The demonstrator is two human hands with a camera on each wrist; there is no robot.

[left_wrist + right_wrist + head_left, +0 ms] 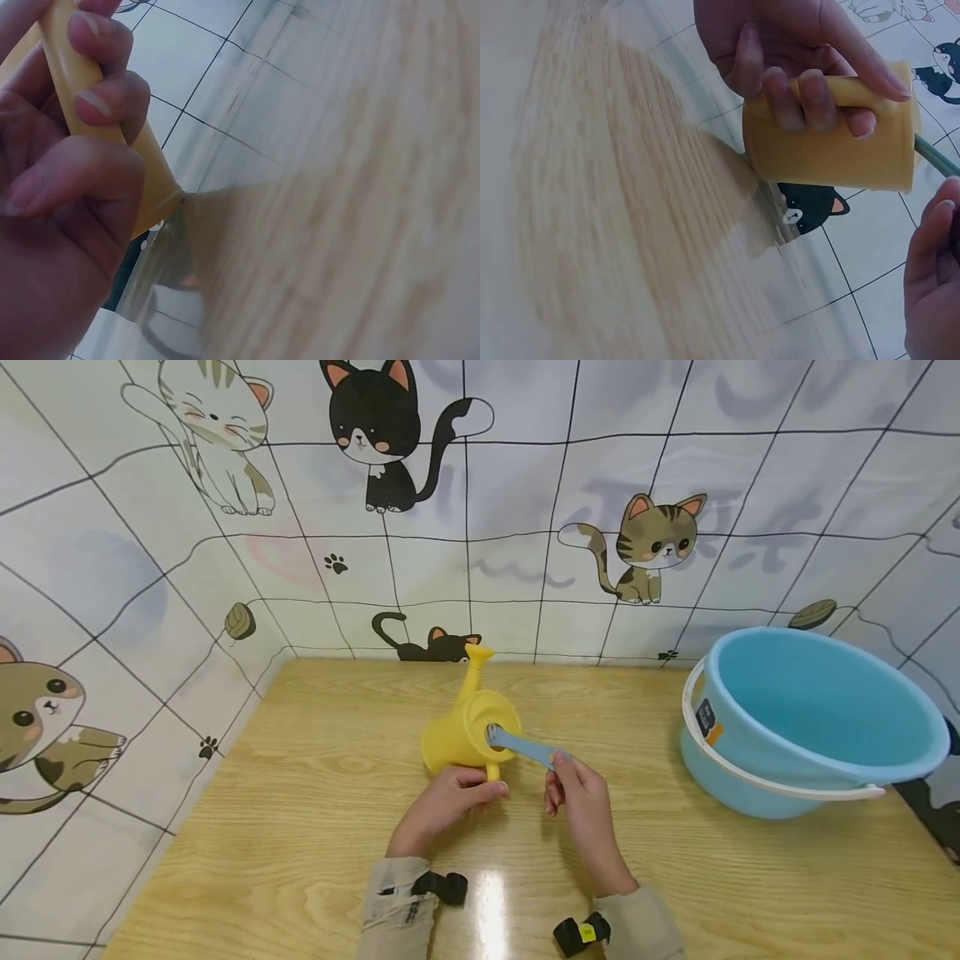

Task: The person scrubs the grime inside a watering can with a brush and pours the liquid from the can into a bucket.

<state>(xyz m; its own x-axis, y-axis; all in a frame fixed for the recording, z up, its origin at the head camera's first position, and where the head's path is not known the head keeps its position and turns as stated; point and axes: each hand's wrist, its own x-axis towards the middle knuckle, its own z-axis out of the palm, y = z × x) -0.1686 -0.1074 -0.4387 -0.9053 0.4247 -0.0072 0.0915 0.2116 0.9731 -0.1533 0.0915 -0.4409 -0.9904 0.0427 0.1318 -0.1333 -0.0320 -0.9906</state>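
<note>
Yellow watering can tilted near bench's back edge. Left hand curls round its handle. Right hand pinches blue brush-like tool, tip inside can's mouth. Risk: loose left grip could let can twist under tool's push; slack right pinch could drop tool inside.

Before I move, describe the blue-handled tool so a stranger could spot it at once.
On the wooden table, left of the big blue bucket, find the yellow watering can. The tool runs from its opening to the right hand. Among these, only it is slim and blue.
</note>
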